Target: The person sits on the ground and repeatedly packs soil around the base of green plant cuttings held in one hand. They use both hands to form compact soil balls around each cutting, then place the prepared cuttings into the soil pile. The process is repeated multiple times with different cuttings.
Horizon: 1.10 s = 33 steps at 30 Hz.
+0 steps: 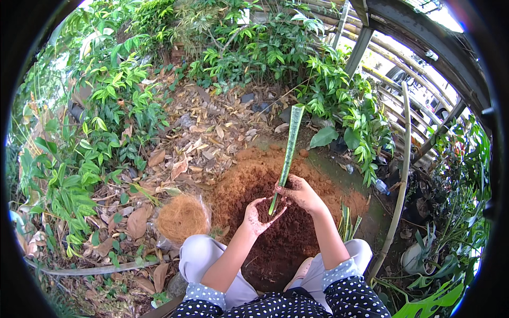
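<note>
My right hand (303,195), smeared with soil, grips a long variegated leaf cutting (291,145), likely snake plant, near its lower part. The leaf stands nearly upright, with its top leaning a little right. Its lower end comes down into my cupped left hand (254,219), where a clump of dark soil (265,207) lies between thumb and fingers. Beneath both hands spreads a mound of dark, loose soil (284,242), ringed by lighter reddish-brown soil (246,167). Whether the leaf's tip is sunk in the clump is hard to tell.
A round bundle of brown fibre (183,218) sits on clear plastic by my left knee. More striped leaf cuttings (348,224) lie by my right knee. A bamboo pole (399,190) leans at the right, near a plastic bottle (381,187). Dry leaves (199,147) and shrubs (254,51) lie beyond.
</note>
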{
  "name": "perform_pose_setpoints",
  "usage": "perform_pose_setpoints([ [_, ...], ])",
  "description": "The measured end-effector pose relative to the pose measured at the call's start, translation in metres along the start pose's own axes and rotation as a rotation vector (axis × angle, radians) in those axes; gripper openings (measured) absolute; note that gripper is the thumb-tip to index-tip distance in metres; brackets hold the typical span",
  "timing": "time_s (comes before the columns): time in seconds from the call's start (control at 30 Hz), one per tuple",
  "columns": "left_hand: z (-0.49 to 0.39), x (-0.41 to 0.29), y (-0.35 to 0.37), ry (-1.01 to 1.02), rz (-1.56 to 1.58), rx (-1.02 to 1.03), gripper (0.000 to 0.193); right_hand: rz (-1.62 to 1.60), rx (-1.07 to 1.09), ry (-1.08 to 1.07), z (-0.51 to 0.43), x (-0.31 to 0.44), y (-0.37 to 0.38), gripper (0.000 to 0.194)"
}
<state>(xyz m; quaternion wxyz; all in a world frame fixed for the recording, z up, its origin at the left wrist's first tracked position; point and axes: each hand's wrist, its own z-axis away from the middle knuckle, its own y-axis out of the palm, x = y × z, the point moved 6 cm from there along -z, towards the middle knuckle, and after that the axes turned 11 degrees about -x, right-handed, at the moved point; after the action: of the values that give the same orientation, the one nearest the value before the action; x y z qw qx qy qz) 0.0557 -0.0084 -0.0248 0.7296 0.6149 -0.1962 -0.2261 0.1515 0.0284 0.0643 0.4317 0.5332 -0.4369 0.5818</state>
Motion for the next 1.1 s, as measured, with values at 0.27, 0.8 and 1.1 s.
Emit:
perform_pose_setpoints([
  [0.27,0.000,0.009,0.007,-0.004,-0.041,-0.137,0.038,0.223,0.022,-0.037,-0.008,0.007,-0.002,0.024],
  [0.8,-0.003,0.012,0.004,0.045,-0.144,-0.219,0.040,0.216,0.207,0.202,-0.032,-0.041,0.007,0.023],
  [1.1,0.007,0.010,0.022,0.107,-0.126,-0.270,0.039,0.244,0.222,0.287,-0.032,-0.053,0.010,0.026],
])
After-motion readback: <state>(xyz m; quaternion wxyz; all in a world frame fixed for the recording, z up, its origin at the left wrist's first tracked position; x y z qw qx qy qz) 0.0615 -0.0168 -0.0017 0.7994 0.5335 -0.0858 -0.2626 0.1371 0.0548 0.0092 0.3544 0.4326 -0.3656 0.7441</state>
